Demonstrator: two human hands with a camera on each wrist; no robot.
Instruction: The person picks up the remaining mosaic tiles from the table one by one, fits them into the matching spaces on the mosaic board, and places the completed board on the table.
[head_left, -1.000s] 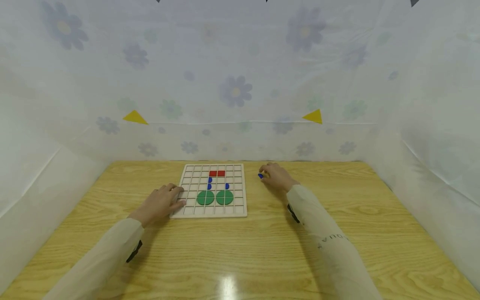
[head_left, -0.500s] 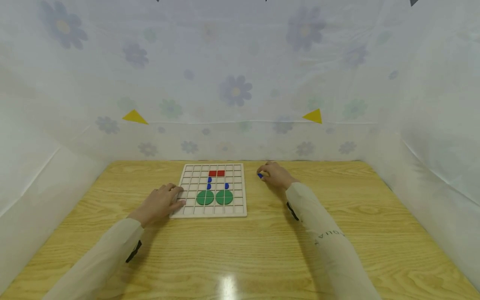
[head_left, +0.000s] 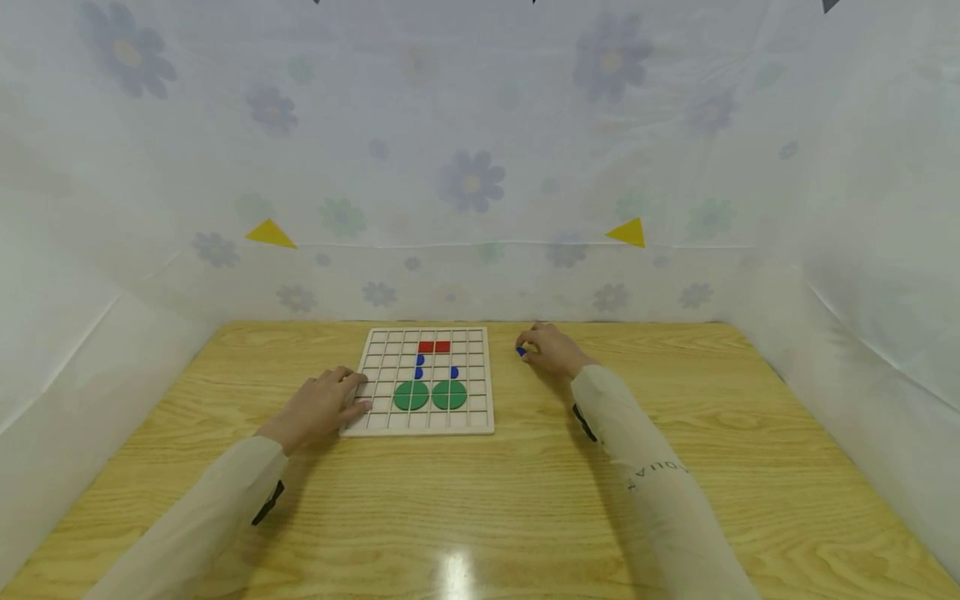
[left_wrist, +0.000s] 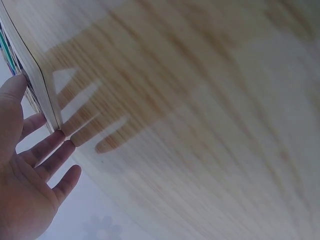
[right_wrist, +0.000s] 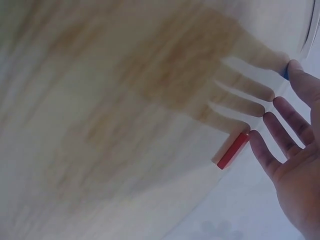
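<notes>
A white grid board (head_left: 483,422) lies on the table, bearing two red rectangles (head_left: 434,347), several blue half-circle pieces (head_left: 419,373) and two green discs (head_left: 411,396), each made of smaller pieces. My left hand (head_left: 315,406) rests at the board's left edge, thumb over the rim and fingers spread. In the left wrist view, the board's corner (left_wrist: 50,107) shows beside the fingertips. Right of the board, my right hand (head_left: 553,350) pinches a blue half-circle piece (head_left: 521,352) at the tabletop. Its other fingertips touch the table in the right wrist view.
A red piece (right_wrist: 233,151) lies by the right little fingertip, hidden behind the hand in the head view. White flower-patterned sheeting (head_left: 480,283) closes off the table's back and sides, with two yellow triangles (head_left: 627,234) on the back sheet.
My right hand has shifted slightly, its index finger coming down over the blue half-circle piece. The left hand and the board stay where they were.
</notes>
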